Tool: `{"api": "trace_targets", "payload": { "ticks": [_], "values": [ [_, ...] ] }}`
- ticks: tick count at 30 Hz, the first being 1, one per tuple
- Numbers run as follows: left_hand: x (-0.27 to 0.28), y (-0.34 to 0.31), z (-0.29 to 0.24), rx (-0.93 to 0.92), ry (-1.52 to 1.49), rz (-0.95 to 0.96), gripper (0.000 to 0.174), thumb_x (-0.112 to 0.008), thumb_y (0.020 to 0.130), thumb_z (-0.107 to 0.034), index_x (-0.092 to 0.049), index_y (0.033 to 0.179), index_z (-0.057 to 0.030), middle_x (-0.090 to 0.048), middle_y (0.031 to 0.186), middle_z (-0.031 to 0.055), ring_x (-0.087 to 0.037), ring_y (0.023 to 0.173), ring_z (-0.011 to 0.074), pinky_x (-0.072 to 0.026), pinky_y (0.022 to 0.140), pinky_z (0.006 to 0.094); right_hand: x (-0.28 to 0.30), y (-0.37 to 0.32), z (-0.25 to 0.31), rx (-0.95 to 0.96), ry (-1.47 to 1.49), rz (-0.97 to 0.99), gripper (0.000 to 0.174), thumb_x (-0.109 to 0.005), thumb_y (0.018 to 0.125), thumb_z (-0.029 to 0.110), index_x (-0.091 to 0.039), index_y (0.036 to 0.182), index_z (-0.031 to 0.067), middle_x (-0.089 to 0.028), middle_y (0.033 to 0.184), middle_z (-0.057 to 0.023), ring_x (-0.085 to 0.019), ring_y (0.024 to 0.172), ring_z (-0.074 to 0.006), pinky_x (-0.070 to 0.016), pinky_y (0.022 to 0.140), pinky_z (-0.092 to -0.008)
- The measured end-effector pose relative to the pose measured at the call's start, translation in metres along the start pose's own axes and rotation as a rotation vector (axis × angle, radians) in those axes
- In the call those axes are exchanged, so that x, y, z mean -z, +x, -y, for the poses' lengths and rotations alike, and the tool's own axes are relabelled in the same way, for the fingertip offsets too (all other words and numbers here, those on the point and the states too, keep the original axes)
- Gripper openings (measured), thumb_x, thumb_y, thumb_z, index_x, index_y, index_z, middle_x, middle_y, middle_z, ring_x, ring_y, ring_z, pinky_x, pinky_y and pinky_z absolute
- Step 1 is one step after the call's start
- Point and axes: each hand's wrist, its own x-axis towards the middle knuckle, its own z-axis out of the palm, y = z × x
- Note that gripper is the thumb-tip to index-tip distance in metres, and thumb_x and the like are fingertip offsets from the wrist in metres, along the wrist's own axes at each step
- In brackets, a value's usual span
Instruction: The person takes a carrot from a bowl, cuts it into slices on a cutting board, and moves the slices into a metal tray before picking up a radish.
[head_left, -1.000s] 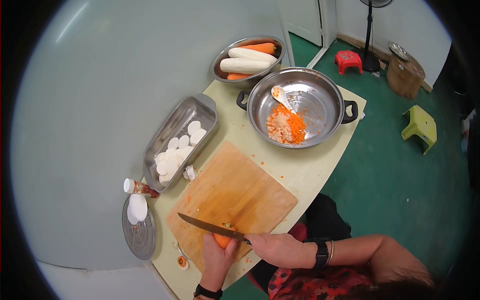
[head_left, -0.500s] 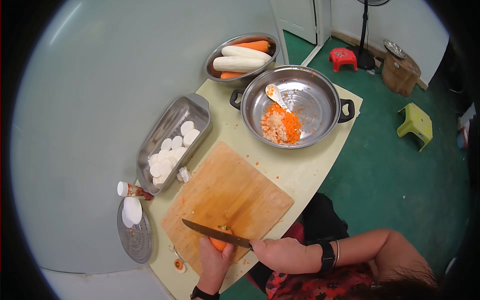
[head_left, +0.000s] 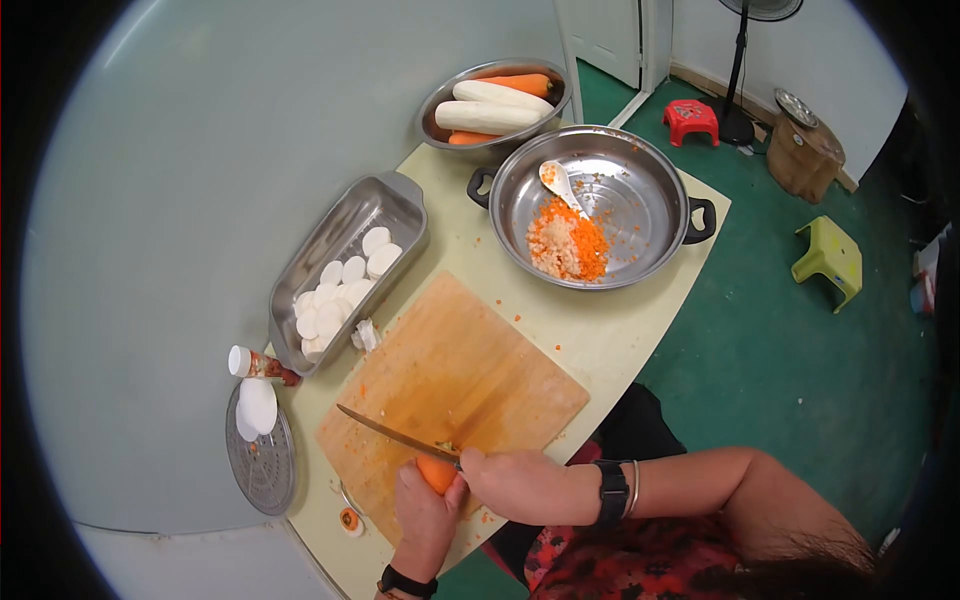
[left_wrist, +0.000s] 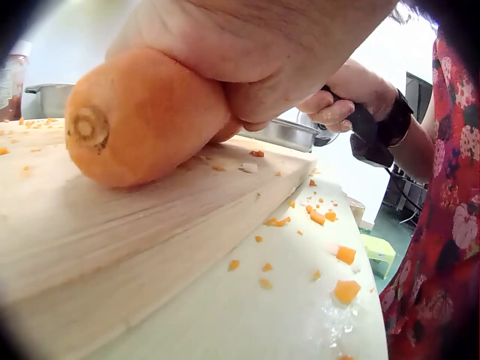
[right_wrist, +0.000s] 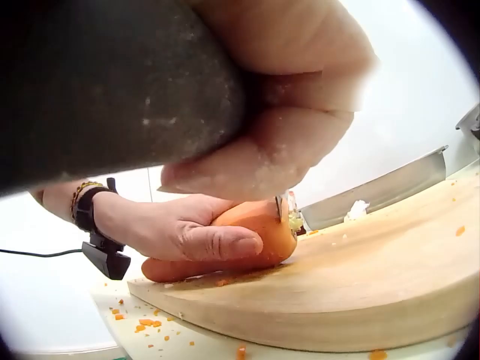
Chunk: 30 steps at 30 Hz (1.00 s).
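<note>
At six o'clock on the cutting board [head_left: 490, 360], left hand [head_left: 425, 508] grips the carrot [head_left: 436, 474], right hand [head_left: 530, 488] clasps the knife [head_left: 385, 429], tip toward ten; I'd keep that left thumb [right_wrist: 221, 244] behind the cut.

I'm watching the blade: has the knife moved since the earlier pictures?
Yes. In the head view the knife has shifted up and left, its tip nearer the upper-left edge of the cutting board.

Smooth wooden board [head_left: 455, 380], shiny metal pan [head_left: 638, 220], dull metal tray [head_left: 345, 228], metal knife blade [head_left: 392, 434], bottle [head_left: 264, 367] perhaps plastic
</note>
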Motion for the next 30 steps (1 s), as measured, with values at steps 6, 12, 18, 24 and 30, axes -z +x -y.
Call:
{"api": "trace_targets", "payload": {
  "ticks": [6,12,18,24,30],
  "values": [
    [0.004,0.006,-0.007,0.054,-0.108,0.000,0.062,-0.076,0.075,-0.039,-0.044,0.105,0.0051,-0.052,0.090,0.0220,-0.055,0.079,0.0398,-0.0454,0.066,0.0436,0.018,-0.034,0.002,-0.043,-0.275,0.138,0.011,-0.052,0.083,0.007,-0.049,0.077,-0.0027,-0.048,0.053,-0.0093,-0.060,0.052,-0.0339,-0.0470,0.043,-0.0404],
    [0.007,0.006,-0.006,0.041,-0.043,0.009,0.062,-0.075,0.075,-0.040,-0.045,0.105,0.0050,-0.053,0.090,0.0221,-0.056,0.080,0.0401,-0.0460,0.066,0.0435,0.005,-0.005,-0.005,-0.023,0.013,0.043,0.012,-0.048,0.087,0.009,-0.046,0.086,-0.0028,-0.055,0.060,-0.0173,-0.059,0.055,-0.0379,-0.0459,0.045,-0.0454],
    [-0.002,0.002,-0.003,-0.020,0.014,-0.053,0.061,-0.072,0.077,-0.039,-0.044,0.108,0.0049,-0.054,0.091,0.0228,-0.055,0.080,0.0416,-0.0464,0.068,0.0440,0.014,0.005,0.001,-0.100,0.053,0.145,0.016,-0.042,0.088,0.010,-0.046,0.090,-0.0057,-0.065,0.080,-0.0228,-0.064,0.074,-0.0394,-0.0499,0.063,-0.0455],
    [-0.002,0.000,-0.006,-0.025,0.067,-0.076,0.060,-0.072,0.077,-0.039,-0.044,0.107,0.0048,-0.054,0.090,0.0233,-0.056,0.081,0.0417,-0.0463,0.068,0.0441,0.008,-0.001,-0.004,-0.055,0.051,0.122,0.016,-0.045,0.086,0.008,-0.049,0.091,-0.0068,-0.064,0.081,-0.0243,-0.064,0.076,-0.0404,-0.0500,0.065,-0.0448],
    [-0.010,-0.001,-0.004,-0.011,0.027,-0.097,0.061,-0.073,0.076,-0.041,-0.045,0.105,0.0049,-0.055,0.089,0.0235,-0.056,0.079,0.0414,-0.0464,0.067,0.0444,0.033,-0.030,0.003,-0.108,-0.036,0.231,0.014,-0.047,0.080,-0.001,-0.050,0.092,-0.0069,-0.061,0.081,-0.0269,-0.062,0.078,-0.0423,-0.0492,0.066,-0.0463]
  ]
}}
